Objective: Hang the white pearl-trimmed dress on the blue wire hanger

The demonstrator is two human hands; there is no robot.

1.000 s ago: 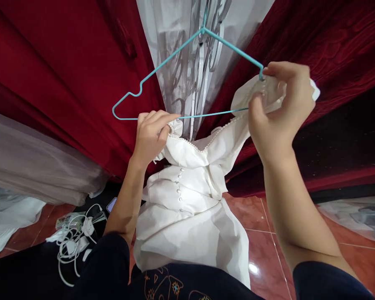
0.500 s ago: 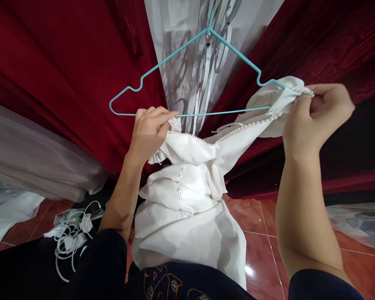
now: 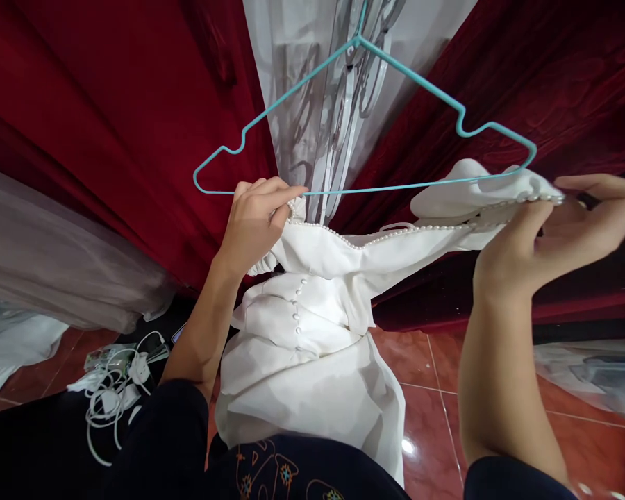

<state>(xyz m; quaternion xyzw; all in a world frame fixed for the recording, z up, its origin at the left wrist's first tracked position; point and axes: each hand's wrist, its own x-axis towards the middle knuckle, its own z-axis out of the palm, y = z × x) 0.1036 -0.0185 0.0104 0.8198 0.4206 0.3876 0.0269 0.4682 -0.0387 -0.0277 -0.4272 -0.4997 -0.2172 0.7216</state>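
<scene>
Two hands stretching satin white dress (image 3: 312, 333), pearl-beaded neckline, thin teal wire hanger (image 3: 364, 118)

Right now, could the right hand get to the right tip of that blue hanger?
Probably yes. The right hand, pinching the white dress at its beaded edge, sits just below the blue hanger's right tip, with only a fold of dress fabric between them.

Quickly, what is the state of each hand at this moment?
Left hand: closed on the white dress at its pearl neckline, under the teal hanger.
Right hand: pinching the dress's other shoulder edge, pulled outward.
</scene>
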